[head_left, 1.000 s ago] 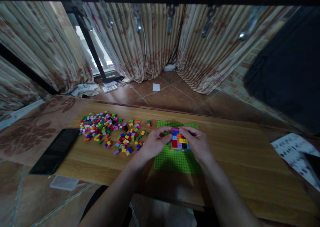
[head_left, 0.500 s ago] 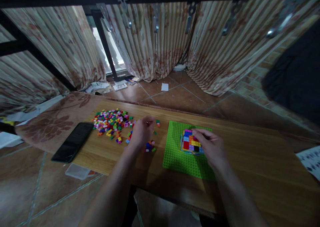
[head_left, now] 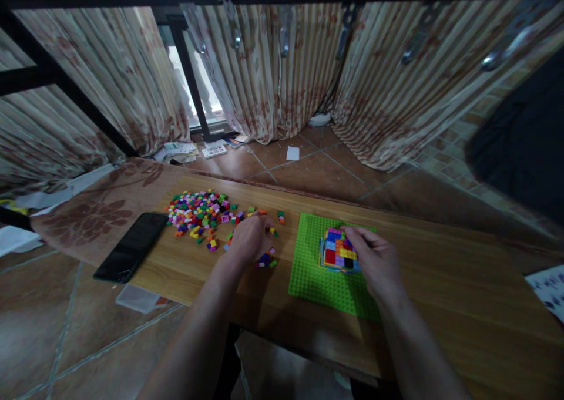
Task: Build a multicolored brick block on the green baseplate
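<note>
My left hand [head_left: 252, 237] is low over scattered toy bricks, its fingers bent together and pointing down. A small yellow-and-green pair of bricks [head_left: 274, 231] lies right by its fingertips. Whatever those fingers hold, if anything, is hidden. On a green studded baseplate [head_left: 308, 271] stands a multicoloured block of toy bricks [head_left: 337, 251], with red, orange, yellow, blue, purple and black on top. My right hand [head_left: 378, 262] is closed in a pinch at the block's right side, covering part of it. I cannot make out what sits between its thumb and fingers.
Loose bricks make a heap [head_left: 198, 209] on the left of the wooden table [head_left: 440, 294]. Beside them lies a black phone [head_left: 131, 247]. A clear plastic box [head_left: 137, 299] is on the floor below. A dark shape [head_left: 520, 135] hangs at the right edge.
My left hand has come down to the bricks, with its fingertips now near the yellow-and-green pair. The right hand has stayed at the block. The whole view has shifted slightly.
</note>
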### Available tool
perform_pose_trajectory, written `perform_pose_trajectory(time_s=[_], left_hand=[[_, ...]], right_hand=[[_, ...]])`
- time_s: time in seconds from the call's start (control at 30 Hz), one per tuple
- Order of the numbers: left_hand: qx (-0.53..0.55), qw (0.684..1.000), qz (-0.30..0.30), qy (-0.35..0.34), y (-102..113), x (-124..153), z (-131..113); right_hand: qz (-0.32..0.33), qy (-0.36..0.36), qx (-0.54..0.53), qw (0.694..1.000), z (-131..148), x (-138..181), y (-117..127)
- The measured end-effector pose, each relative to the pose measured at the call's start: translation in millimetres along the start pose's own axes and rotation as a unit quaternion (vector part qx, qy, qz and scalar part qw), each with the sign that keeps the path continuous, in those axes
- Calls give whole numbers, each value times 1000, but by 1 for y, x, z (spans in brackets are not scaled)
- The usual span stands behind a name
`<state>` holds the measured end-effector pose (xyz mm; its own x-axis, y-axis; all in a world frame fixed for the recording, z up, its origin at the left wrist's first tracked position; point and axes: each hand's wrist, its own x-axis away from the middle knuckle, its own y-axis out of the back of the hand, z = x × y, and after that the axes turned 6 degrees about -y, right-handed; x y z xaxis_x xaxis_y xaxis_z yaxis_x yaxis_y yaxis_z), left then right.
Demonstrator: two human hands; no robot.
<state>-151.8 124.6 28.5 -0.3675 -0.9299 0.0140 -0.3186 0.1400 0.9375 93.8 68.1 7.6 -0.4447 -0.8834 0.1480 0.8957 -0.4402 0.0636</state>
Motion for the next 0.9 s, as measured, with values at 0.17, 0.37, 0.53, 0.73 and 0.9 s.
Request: perform_pose_trajectory(time_s=[0.17,0.37,0.53,0.73,0.9], left_hand=[[-8,1000,-18,-8,-2,0,-2],[116,990,-57,-55,0,-4,-6],[314,942,-89,-79,-6,-5,-11],[557,825,-14,-95,-15,-7,-26],[635,768,35,-73,-13,-5,-36]], right_hand=[[-67,35,-27,997,2,-2,-1],[-130,112,-45,984,5,-2,0],[-128,149,-51,979,9,3,-1],[-92,231,32,968,7,12,-3],[-34,350,160,922,11,25,-5]])
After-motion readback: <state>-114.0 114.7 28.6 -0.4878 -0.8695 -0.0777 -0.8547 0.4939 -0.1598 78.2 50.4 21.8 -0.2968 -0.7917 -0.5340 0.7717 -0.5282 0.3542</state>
